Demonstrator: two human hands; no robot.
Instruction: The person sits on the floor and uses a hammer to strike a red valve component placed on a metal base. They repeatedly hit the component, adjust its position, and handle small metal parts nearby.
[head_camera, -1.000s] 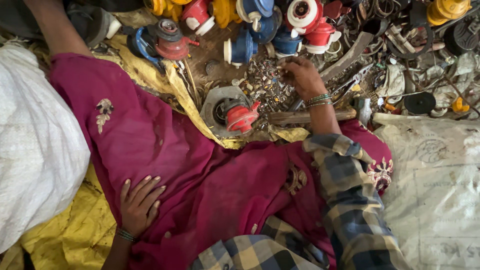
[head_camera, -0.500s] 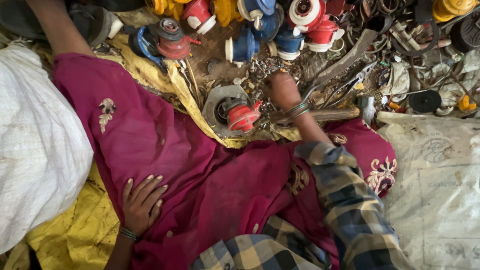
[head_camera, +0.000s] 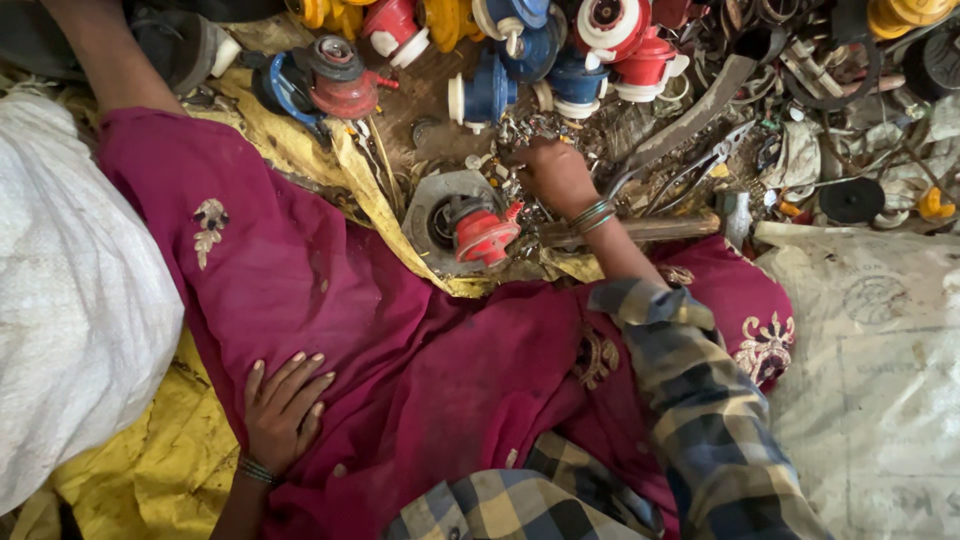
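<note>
Right hand (head_camera: 556, 172): curled knuckles-up into the pile of small metal scraps (head_camera: 520, 135) beside the red-and-grey fitting (head_camera: 470, 225); grip cannot be told | Left hand (head_camera: 283, 410): laid flat, fingers spread, holding nothing, apparently braced on magenta cloth (head_camera: 420, 370) for support.

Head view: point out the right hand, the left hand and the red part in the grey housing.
right hand (head_camera: 556, 175), head view, back of the hand
left hand (head_camera: 283, 410), head view, back of the hand
red part (head_camera: 484, 235), head view, its red body
</note>
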